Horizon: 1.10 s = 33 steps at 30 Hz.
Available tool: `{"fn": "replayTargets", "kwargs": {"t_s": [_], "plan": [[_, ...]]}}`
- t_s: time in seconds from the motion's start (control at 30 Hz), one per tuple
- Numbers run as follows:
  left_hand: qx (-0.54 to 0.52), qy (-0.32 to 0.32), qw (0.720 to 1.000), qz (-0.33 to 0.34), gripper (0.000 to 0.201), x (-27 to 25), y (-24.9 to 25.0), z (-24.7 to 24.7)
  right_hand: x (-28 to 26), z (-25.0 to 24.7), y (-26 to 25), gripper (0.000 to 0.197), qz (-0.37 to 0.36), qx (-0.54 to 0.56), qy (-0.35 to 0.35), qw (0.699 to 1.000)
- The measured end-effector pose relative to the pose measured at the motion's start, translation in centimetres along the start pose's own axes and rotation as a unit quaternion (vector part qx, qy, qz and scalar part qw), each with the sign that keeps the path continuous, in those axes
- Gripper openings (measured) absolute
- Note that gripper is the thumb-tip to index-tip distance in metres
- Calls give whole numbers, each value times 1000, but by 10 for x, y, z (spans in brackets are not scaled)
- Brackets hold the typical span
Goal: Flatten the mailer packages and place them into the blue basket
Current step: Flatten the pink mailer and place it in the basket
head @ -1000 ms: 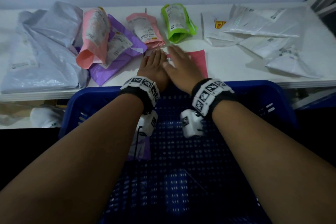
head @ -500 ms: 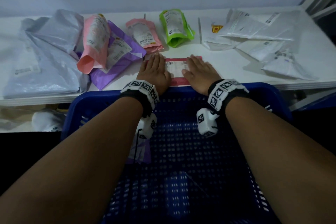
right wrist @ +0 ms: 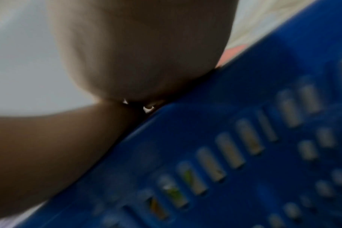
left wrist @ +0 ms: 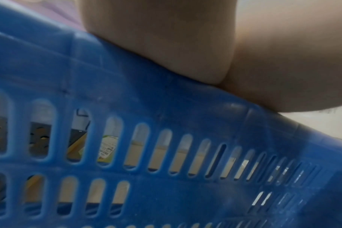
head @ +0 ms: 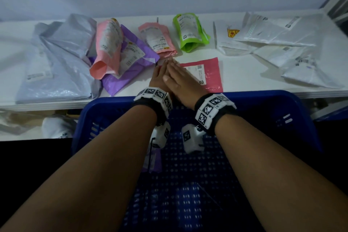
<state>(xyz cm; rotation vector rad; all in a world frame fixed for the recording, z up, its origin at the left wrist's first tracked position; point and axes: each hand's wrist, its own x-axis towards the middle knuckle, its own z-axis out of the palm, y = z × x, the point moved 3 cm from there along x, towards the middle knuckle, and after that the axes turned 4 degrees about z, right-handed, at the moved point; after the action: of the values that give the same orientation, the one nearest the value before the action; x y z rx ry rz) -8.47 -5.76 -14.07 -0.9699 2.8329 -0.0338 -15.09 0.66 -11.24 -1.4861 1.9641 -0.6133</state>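
Observation:
A flat pink mailer (head: 209, 73) with a white label lies on the white table (head: 244, 81) just beyond the blue basket (head: 293, 115). Both hands press on its left part with straight fingers. My right hand (head: 180, 81) lies partly over my left hand (head: 160, 75). Inside the basket a purple mailer (head: 153, 162) lies on the bottom. In the left wrist view only the heel of the palm (left wrist: 166, 38) and the basket rim (left wrist: 127, 86) show; the right wrist view shows the palm heel (right wrist: 142, 46) against the basket wall (right wrist: 244, 92), blurred.
Unflattened mailers lie on the table: a grey heap (head: 56, 58) at left, a pink one (head: 107, 47) on a purple one (head: 131, 62), another pink one (head: 158, 39), a green one (head: 190, 32), and several white ones (head: 273, 43) at right. Bags lie under the table (head: 54, 128).
Half a second ago the hands lay apart at the mailer's two ends. They have come together at its left end, the right over the left.

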Motion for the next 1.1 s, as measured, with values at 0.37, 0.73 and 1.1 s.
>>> {"fn": "replayTargets", "kwargs": {"t_s": [0.37,0.73,1.1], "plan": [[-110,38,992,-40,63,0,8,-7,-5,-33,52,63,105,-209,-12,972],[-126,62,989,-35,64,-1,11,-5,-17,-42,70,68,138,-265,-13,954],[-136,159,940,270,64,-14,44,-16,-17,-40,73,69,135,-311,-17,941]]}}
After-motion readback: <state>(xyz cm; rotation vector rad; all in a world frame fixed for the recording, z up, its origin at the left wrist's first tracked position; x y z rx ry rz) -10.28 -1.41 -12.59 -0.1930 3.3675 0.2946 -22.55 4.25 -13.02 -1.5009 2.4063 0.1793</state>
